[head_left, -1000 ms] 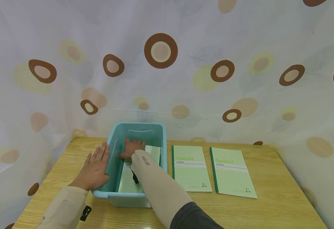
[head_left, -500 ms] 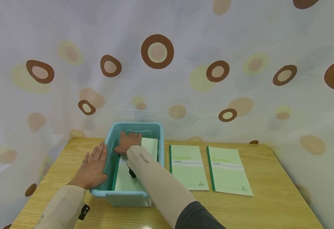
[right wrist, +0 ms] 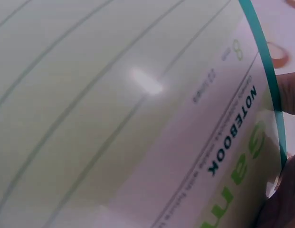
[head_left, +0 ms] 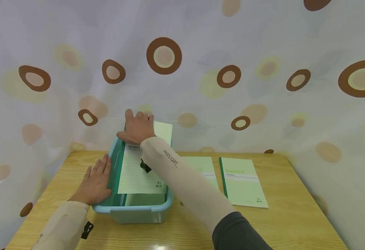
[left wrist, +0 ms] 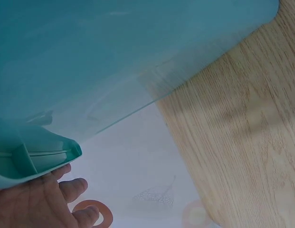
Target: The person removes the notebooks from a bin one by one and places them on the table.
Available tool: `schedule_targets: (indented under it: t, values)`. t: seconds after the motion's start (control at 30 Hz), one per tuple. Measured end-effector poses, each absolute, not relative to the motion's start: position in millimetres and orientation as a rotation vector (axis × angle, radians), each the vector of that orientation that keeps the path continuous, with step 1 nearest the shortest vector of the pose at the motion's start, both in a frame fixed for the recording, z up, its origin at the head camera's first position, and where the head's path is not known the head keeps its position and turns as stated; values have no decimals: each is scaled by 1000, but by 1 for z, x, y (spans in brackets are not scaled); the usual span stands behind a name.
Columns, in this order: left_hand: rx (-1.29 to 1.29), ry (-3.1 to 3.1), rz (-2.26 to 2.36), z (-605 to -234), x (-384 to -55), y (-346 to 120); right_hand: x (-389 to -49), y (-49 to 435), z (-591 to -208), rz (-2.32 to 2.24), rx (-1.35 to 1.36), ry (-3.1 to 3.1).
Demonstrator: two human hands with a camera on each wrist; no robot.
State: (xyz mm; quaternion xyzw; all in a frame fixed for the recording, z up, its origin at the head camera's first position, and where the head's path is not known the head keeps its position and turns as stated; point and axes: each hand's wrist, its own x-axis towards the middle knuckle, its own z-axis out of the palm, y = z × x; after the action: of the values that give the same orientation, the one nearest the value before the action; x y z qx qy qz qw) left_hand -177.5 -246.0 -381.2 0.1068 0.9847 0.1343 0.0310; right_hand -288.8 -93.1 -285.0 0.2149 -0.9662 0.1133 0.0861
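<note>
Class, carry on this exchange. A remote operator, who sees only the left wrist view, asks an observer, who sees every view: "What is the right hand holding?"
Observer: The right hand holds a pale-green rectangular paper notebook with a dark-green spine, over the light-blue plastic bin.

Operator: Is anything inside the bin?

Observer: Yes, a flat pale-green thing with a darker green strip, probably another notebook.

Operator: And to the bin's right?

Observer: Two more pale-green paper notebooks lie on the light-brown wooden table.
</note>
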Motion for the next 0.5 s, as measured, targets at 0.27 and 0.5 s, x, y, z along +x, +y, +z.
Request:
schedule_targets:
  t: [0.27, 0.5]
  values:
    - [349, 3032, 443, -381, -176, -247, -267, -43, -211, 523, 642, -2759]
    - [353, 3026, 422, -381, -177, -247, -246, 20, -206, 538, 656, -2717]
